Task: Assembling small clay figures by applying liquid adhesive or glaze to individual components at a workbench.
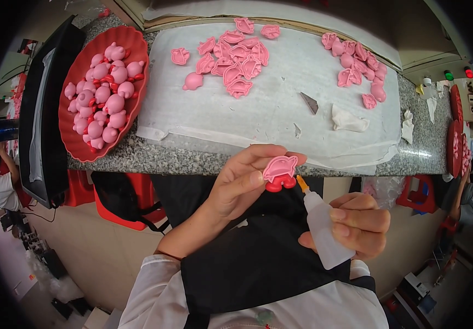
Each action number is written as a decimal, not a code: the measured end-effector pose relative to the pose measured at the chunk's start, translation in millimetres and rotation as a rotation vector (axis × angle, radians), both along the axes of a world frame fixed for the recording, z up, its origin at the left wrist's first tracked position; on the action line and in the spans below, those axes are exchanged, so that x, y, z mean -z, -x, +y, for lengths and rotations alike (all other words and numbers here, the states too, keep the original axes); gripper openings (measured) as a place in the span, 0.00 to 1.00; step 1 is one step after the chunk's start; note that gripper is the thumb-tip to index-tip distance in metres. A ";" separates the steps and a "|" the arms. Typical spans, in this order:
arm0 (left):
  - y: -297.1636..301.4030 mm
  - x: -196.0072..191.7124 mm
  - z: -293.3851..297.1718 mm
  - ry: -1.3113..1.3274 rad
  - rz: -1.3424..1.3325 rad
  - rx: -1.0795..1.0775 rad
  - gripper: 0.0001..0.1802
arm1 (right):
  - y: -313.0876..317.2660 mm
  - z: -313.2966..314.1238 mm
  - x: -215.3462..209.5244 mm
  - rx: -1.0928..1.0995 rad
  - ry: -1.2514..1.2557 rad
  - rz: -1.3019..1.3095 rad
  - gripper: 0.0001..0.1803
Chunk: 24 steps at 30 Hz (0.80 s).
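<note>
Between its thumb and fingers, my left hand (237, 178) holds a small hollow pink piece (281, 166) with a raised rim, in front of the counter's edge. Two-lobed and red, a glossy part (279, 183) sits at the bottom of that piece. My right hand (363, 222) is wrapped round a translucent white squeeze bottle (325, 227), tilted so that its orange nozzle tip (301, 182) points up and left. The tip is close beside the red part; I cannot tell whether they touch.
A red scalloped tray (67, 140) of round pink pieces and red parts stands at left. Pink shells (239, 53) lie heaped on white paper (192, 118), with another group (360, 63) at right. A dark blade-like scrap (310, 102) and crumpled tissue (350, 119) lie near.
</note>
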<state>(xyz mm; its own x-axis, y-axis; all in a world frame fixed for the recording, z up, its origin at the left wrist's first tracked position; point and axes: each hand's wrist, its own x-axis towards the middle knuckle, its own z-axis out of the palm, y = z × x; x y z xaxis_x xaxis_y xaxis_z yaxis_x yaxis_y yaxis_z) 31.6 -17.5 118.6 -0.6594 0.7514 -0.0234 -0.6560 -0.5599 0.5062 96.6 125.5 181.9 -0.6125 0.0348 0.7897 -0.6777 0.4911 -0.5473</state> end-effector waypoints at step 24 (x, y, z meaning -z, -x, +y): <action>1.1 3.4 1.6 -0.068 -0.047 0.011 0.23 | -2.0 3.9 -0.3 -0.105 0.025 -0.071 0.26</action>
